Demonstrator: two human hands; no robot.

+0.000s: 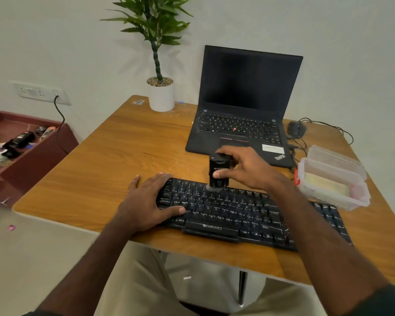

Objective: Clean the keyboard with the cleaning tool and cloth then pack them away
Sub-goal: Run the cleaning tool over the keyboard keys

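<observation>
The right hand (242, 167) gripped the black cleaning tool (219, 173) upright on the keyboard (249, 215), the left hand (151, 201) lay flat at its end, with a laptop (242, 115) beyond and a plastic container (333, 181) to the right on the bench (123, 156).

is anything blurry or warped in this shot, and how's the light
Head view: the right hand and the cleaning tool are motion-blurred; the keyboard legends are soft; wide-angle distortion bows the table edges; lighting is soft and even, with a faint plant shadow on the wall.
</observation>
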